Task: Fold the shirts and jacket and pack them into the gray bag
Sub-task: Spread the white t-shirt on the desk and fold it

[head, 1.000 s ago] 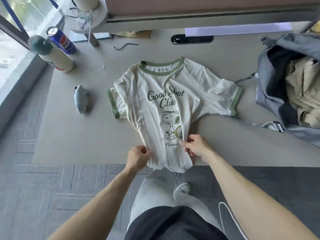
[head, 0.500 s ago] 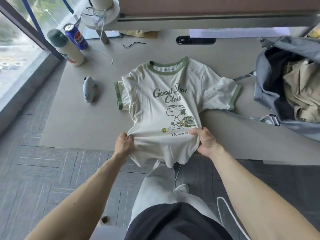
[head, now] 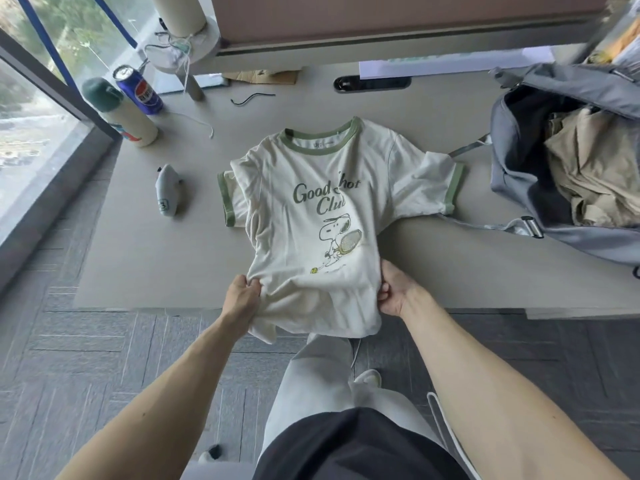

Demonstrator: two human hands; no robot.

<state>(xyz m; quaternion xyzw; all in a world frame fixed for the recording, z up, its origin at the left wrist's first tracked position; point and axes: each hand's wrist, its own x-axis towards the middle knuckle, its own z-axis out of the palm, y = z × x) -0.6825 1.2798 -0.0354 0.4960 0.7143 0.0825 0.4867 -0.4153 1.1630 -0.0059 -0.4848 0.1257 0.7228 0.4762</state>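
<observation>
Beige desk [head: 138,265] fills the mid view; the work is at its near edge. Gray bag [head: 512,161] sits at the desk's right end, top open, w/ a tan garment [head: 595,174] bunched inside. Its buckled strap [head: 530,227] lies just beside the shirt's right cuff.

Cream T-shirt [head: 311,188] w/ green trim lies print-up mid-desk, collar away from the person. Both sleeves are out to the sides & rumpled, and the hem hangs over the near edge.

Left hand [head: 240,297] pinches the shirt's left side low down, fingers curled into the cloth. Right hand [head: 394,292] grips the right side at approx the same height, fingers curled round the edge. The cloth btwn them looks fairly taut.

Step in hand, as I read it: squaring up the lower body before the fold. To do it well:
- Keep both grips level & tension even, so the bottom line runs straight w/ no twist.
- Smooth the ridge down the left side & the crease through the lettering first, else the fold locks them in.
- Turn the sleeves in before the body goes up, esp. the right one by the strap.
- Aim for a packet narrower than the bag's opening.

Small stuff sits well apart at left: cream bottle [head: 121,119], Pepsi can [head: 138,90], gray plush toy [head: 166,192]. A black cord [head: 252,98] lies at the back. None looks likely to snag the fold.
</observation>
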